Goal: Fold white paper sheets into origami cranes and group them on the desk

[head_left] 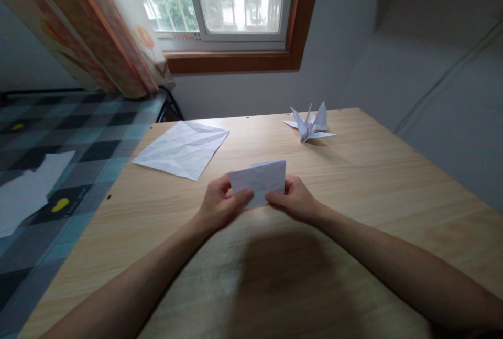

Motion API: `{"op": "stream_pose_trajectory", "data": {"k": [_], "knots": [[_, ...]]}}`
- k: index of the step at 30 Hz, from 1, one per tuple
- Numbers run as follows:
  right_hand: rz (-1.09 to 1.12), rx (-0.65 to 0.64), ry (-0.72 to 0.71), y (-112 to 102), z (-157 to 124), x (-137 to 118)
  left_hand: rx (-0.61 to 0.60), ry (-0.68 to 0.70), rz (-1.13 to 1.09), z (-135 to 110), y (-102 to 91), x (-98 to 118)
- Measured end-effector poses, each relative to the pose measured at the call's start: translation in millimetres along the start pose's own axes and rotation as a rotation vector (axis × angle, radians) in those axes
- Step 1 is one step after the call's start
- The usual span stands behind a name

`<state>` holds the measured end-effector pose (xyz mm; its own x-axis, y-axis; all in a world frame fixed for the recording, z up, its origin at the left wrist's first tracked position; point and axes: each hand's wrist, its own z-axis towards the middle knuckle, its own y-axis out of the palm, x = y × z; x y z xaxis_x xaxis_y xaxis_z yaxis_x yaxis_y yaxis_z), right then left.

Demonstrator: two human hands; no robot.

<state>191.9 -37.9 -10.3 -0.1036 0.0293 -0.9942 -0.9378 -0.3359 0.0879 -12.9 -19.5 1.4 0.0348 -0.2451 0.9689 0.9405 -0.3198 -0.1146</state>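
1. Head view, the only one: both hands are over the near middle of the tabletop (393, 192). The left hand (220, 205) and right hand (296, 200) each pinch a lower corner of the folded paper (259, 182), thumbs in front and fingers closed narrow behind it.
2. The folded paper is lifted just off the wood, between the hands, creased and doubled over into a squat block.
3. Progress, as I judge it: early folds are in, but the piece is nowhere near the shape of the finished paper crane (310, 124) standing at the far edge. Most of the folding looks left.
4. The count: two hands, one folded paper in hand, one paper crane, and one flat creased sheet (181, 149) opened out at far left.
5. Off the tabletop, one more white sheet (27, 189) lies on the checked bed (90, 140).
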Motion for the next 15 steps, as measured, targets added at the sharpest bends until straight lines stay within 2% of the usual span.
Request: {"op": "stream_pose_trajectory", "data": {"k": [3, 5, 7, 10, 12, 15], "knots": [[-0.091, -0.011, 0.039, -2, 1, -2, 0.082, -0.043, -0.046, 2, -0.6, 1], [-0.126, 0.044, 0.016, -4, 3, -1, 0.109, -0.051, -0.005, 4, -1.9, 2], [-0.104, 0.135, -0.026, -6, 7, 1, 0.085, -0.070, 0.038, 5, -3.0, 2], [-0.015, 0.225, -0.065, -10, 12, 7, -0.026, -0.088, 0.106, 5, -2.2, -1], [0.004, 0.259, -0.067, -11, 15, 9, -0.060, -0.049, 0.230, 4, -0.9, -4], [-0.127, 0.312, -0.075, -15, 16, 11, 0.041, 0.134, 0.573, 2, -0.8, -6]]}}
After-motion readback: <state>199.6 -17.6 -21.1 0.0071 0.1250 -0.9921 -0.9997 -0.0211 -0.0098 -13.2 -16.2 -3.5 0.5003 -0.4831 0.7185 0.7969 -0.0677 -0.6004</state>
